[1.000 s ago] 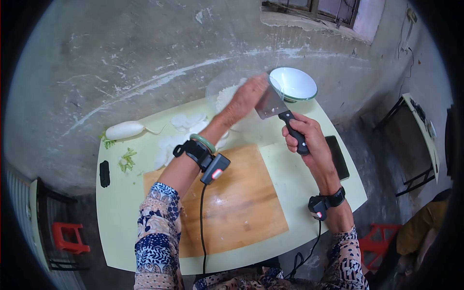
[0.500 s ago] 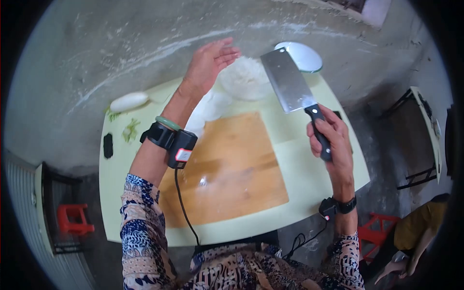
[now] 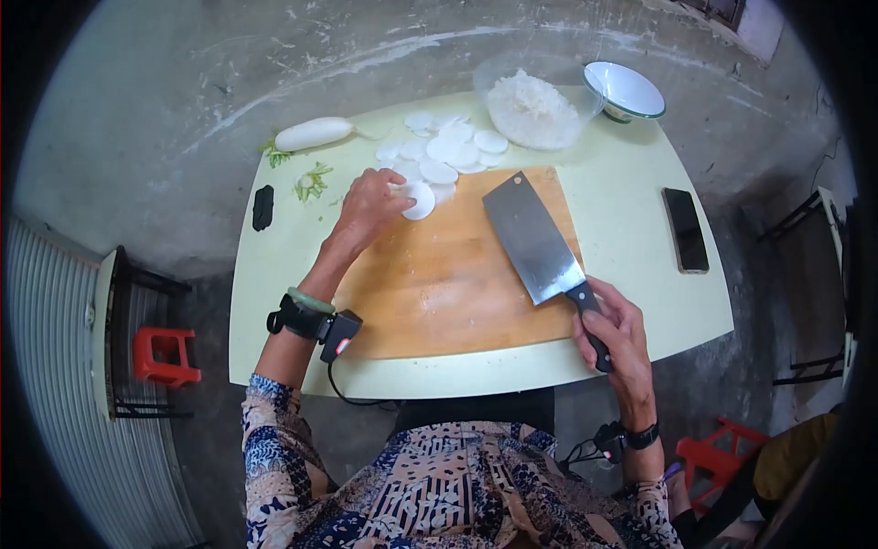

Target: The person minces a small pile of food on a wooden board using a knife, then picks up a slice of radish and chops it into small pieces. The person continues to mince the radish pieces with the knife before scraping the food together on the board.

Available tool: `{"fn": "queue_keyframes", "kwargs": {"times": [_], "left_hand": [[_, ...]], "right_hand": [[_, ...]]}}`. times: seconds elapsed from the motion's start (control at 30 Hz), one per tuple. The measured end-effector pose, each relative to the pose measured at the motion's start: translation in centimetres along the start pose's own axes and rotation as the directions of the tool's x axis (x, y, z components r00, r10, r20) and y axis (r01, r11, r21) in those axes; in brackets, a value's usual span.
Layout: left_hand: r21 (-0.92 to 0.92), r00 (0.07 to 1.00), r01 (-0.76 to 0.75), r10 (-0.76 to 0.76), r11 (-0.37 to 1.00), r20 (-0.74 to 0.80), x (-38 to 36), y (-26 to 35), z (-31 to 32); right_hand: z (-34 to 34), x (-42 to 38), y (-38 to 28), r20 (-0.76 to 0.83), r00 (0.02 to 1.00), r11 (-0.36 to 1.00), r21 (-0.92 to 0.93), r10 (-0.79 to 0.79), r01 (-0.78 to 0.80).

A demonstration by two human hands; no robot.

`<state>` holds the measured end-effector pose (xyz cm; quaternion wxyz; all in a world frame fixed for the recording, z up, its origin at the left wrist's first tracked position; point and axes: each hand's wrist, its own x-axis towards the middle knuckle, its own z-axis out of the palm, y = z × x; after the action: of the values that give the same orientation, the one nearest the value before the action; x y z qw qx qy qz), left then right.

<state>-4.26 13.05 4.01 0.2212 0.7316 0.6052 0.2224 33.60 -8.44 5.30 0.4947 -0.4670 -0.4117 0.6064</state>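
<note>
In the head view, the left hand (image 3: 370,209) has come down to the cutting board's (image 3: 439,293) far-left edge, fingers nearly closed on a round white slice (image 3: 421,205), so it is now handling slices. More slices (image 3: 450,149) lie just beyond the board. The right hand (image 3: 622,337), fingers wrapped round the handle, has brought the cleaver (image 3: 538,245) over the board's right side.

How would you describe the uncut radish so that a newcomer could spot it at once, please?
Start at the pale table and go to its far left corner. The white radish lies there, left of the thin round slices. Unlike them, it is whole and long, with a thin root tail.
</note>
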Motion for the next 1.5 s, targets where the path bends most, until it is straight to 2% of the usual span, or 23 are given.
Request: {"fn": "queue_keyframes", "kwargs": {"times": [0.03, 0.17, 0.23, 0.37, 0.43, 0.47, 0.53, 0.57, 0.63, 0.7, 0.77, 0.83, 0.87, 0.93, 1.0, 1.03, 1.1, 1.17, 1.3, 1.33, 1.37, 1.43, 1.5], "left_hand": [[0.139, 0.998, -0.028, 0.035, 0.990, -0.048, -0.3, 0.0, 0.5], [0.111, 0.999, 0.026, -0.028, 0.993, 0.020, -0.6, 1.3, 1.0], [0.109, 0.988, -0.054, 0.069, 0.993, -0.135, -0.4, 0.6, 2.6], [0.069, 0.990, -0.008, 0.018, 0.998, -0.139, 1.4, -0.4, 3.2], [-0.125, 0.999, -0.018, 0.014, 0.992, -0.039, 1.6, -1.2, 3.4], [-0.132, 1.000, -0.013, 0.009, 0.991, -0.028, 1.2, -1.9, 3.6], [-0.499, 0.993, 0.101, -0.056, 0.861, 0.104, 0.0, -1.8, 2.5], [-0.502, 0.992, 0.108, -0.059, 0.858, 0.112, -1.2, -1.6, 1.7], [-0.645, 0.995, 0.099, -0.061, 0.758, 0.081, -4.9, -0.5, 0.0], [-0.674, 0.993, 0.111, -0.107, 0.731, 0.048, -7.5, -0.6, -0.8], [-0.697, 0.987, 0.127, -0.162, 0.706, 0.016, -9.8, -1.8, -1.2], [-0.826, 0.969, 0.070, -0.234, 0.559, -0.077, -11.6, -2.8, -1.4], [-0.826, 0.971, 0.070, -0.228, 0.559, -0.072, -12.6, -3.1, -1.4], [-0.924, 0.917, -0.047, -0.350, 0.381, -0.191, -14.6, -2.9, -1.7], [-0.933, 0.906, -0.058, -0.374, 0.355, -0.198, -15.8, -2.8, -1.8], [-0.942, 0.896, -0.061, -0.398, 0.329, -0.197, -16.4, -2.8, -1.9], [-0.945, 0.893, -0.067, -0.404, 0.320, -0.200, -17.5, -2.7, -1.9], [-0.951, 0.890, -0.068, -0.413, 0.303, -0.195, -18.3, -2.8, -1.5], [-0.930, 0.897, -0.035, -0.400, 0.365, -0.191, -19.4, -2.3, -0.6], [-0.919, 0.896, -0.023, -0.400, 0.393, -0.194, -19.4, -1.8, -0.4], [-0.918, 0.899, -0.025, -0.394, 0.395, -0.193, -19.3, -1.5, 0.0], [-0.903, 0.907, -0.048, -0.360, 0.427, -0.218, -18.9, -0.7, 0.8], [-0.896, 0.913, -0.043, -0.347, 0.442, -0.216, -18.5, 0.8, 1.4]], "right_hand": [[0.2, 0.0, 0.2, -0.001, 1.000, 1.000, -0.005, 0.008, -0.008], [0.8, 0.2, 0.6, -0.042, 0.999, 1.000, -0.020, -0.005, 0.004], [0.7, -0.3, 1.4, -0.071, 0.997, 0.999, -0.045, -0.027, 0.024], [0.1, -0.1, 2.6, -0.063, 0.998, 0.999, -0.028, -0.020, 0.018], [-0.3, 0.0, 2.8, -0.082, 0.997, 1.000, -0.028, 0.006, -0.009], [-0.2, -0.3, 3.0, -0.086, 0.996, 1.000, -0.007, 0.006, -0.007], [0.0, -1.2, 2.6, -0.103, 0.995, 1.000, 0.009, -0.018, 0.019], [0.1, -1.8, 2.2, -0.116, 0.992, 0.998, 0.029, -0.054, 0.058], [-0.2, -3.6, 1.1, -0.140, 0.988, 0.998, -0.027, -0.068, 0.065], [-0.2, -5.3, -0.2, -0.134, 0.988, 0.973, -0.227, -0.081, 0.049], [0.5, -6.5, -1.1, -0.111, 0.992, 0.972, -0.232, -0.055, 0.028], [2.2, -7.2, -1.5, 0.045, 0.989, 0.944, -0.307, 0.141, -0.121], [3.8, -6.8, -0.7, 0.191, 0.957, 0.929, -0.341, 0.220, -0.146], [5.9, -5.5, -0.5, 0.260, 0.931, 0.895, -0.428, 0.257, -0.128], [6.4, -4.0, -0.5, 0.288, 0.917, 0.877, -0.466, 0.275, -0.116], [6.0, -3.3, -0.5, 0.289, 0.931, 0.858, -0.512, 0.225, -0.049], [4.6, -2.0, -0.2, 0.242, 0.966, 0.819, -0.569, 0.085, 0.070], [3.7, -1.2, -1.5, 0.124, 0.989, 0.811, -0.585, 0.074, 0.013], [3.8, -0.6, -1.5, 0.051, 0.995, 0.774, -0.625, -0.088, 0.101], [4.8, -0.6, -1.4, 0.101, 0.990, 0.759, -0.636, -0.098, 0.140], [6.1, -0.7, -1.5, 0.102, 0.994, 0.769, -0.632, -0.032, 0.090], [8.3, -0.5, -0.7, 0.187, 0.982, 0.791, -0.597, -0.023, 0.133], [8.8, 0.2, 0.0, 0.204, 0.979, 0.810, -0.573, -0.009, 0.127]]}}
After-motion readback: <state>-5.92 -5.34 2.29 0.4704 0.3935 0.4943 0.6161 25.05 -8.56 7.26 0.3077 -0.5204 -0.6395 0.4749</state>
